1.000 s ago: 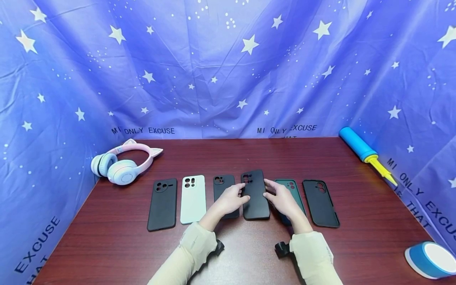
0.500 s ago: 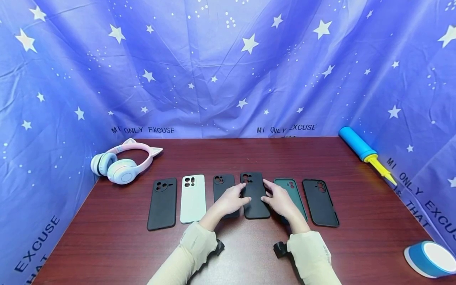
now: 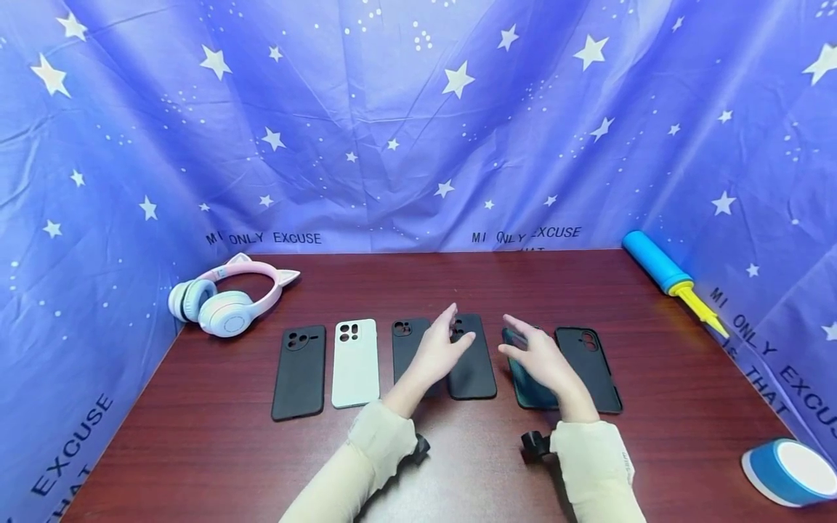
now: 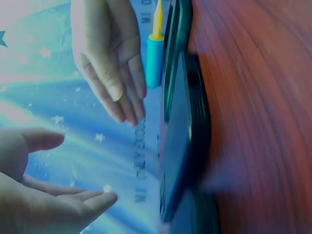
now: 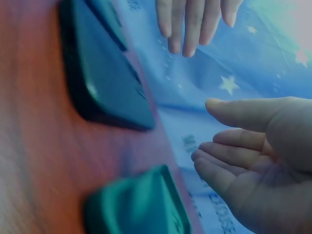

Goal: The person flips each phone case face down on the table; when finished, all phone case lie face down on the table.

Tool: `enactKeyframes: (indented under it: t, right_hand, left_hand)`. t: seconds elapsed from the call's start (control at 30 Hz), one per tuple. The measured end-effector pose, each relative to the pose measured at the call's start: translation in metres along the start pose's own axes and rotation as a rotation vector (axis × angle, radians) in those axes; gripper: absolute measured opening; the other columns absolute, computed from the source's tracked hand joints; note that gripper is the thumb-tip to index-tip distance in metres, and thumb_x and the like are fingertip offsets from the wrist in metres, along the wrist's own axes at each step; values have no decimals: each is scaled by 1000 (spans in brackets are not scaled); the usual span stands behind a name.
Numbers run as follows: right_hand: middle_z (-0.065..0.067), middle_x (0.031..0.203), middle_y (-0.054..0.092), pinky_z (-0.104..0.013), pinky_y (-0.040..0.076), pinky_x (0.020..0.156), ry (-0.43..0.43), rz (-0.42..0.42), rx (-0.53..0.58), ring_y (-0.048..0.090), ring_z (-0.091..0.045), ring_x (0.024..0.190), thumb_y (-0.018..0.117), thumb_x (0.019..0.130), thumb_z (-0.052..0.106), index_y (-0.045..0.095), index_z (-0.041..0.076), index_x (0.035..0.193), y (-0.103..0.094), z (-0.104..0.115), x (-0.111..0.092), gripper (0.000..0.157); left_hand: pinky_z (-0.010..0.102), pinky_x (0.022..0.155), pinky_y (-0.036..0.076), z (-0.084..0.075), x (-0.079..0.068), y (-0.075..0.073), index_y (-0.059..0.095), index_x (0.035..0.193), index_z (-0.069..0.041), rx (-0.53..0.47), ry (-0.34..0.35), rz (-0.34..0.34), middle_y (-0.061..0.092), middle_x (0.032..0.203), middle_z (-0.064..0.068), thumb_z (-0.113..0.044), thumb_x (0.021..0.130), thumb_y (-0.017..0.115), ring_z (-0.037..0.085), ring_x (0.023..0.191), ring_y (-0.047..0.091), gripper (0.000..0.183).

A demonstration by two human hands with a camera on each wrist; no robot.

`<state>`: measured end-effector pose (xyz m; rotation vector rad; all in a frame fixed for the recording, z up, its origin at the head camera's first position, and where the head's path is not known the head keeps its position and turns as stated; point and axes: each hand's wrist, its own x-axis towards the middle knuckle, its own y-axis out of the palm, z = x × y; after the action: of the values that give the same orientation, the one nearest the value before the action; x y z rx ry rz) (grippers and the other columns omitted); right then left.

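Observation:
Several phone cases lie in a row on the table. My left hand [image 3: 437,352], fingers loose and holding nothing, hovers over the gap between a dark grey phone case [image 3: 404,350] and a black phone case [image 3: 475,374], hiding part of both. Above the green phone case [image 3: 535,394] is my right hand [image 3: 541,363], fingers apart, covering much of that case. The wrist views show both the left hand [image 4: 53,200] and the right hand [image 5: 258,156] raised off the cases, palms facing each other.
At the left end of the row are a black phone case [image 3: 298,378] and a white one [image 3: 355,367]; another black case [image 3: 595,367] ends it at right. Pink-and-white headphones [image 3: 229,312], a blue-and-yellow pump [image 3: 660,265] and a blue-and-white round object [image 3: 785,472] stand near the edges.
Both hands have let go of the black phone case, which now lies flat in the row. The right hand has moved right, over the green case; the left has lifted slightly.

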<state>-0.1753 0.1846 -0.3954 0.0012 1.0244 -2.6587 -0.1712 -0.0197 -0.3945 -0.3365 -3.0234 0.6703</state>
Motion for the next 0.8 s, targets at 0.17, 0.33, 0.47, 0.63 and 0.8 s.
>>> enactKeyframes:
  t: [0.17,0.33,0.47,0.63,0.8]
  right_hand:
    - [-29,152,32,-58,40,106,24,-28,-19,39,-47,136,55,99,19,25,2,153,-17,-11,-8,64]
    - [-31,151,33,-58,39,107,55,-25,-55,39,-48,135,55,99,21,24,-1,152,-24,-22,-15,66]
    - [-33,150,31,-58,42,104,79,-3,-86,41,-50,132,56,99,22,24,-3,151,-28,-29,-19,67]
    - [-35,149,32,-59,41,104,101,5,-93,40,-51,132,57,98,21,24,-6,150,-29,-34,-23,68]
    - [-35,150,30,-61,39,106,118,23,-70,36,-51,135,57,98,24,22,-8,150,-30,-37,-25,70]
  left_hand:
    - [42,109,43,-9,3,27,27,152,-2,-25,52,-60,38,153,16,-23,98,56,30,137,44,64]
    - [43,109,43,-11,5,52,29,150,1,-19,58,-53,41,151,17,-22,97,57,29,135,47,64]
    - [44,107,45,-13,7,64,29,150,3,-8,17,-8,42,149,20,-22,95,59,31,133,49,67]
    - [44,108,44,-13,9,74,31,150,0,17,-85,63,44,148,19,-25,94,62,30,134,48,69]
    - [45,106,45,-11,9,79,35,148,-2,-44,-151,112,49,145,17,-24,94,62,30,133,49,64]
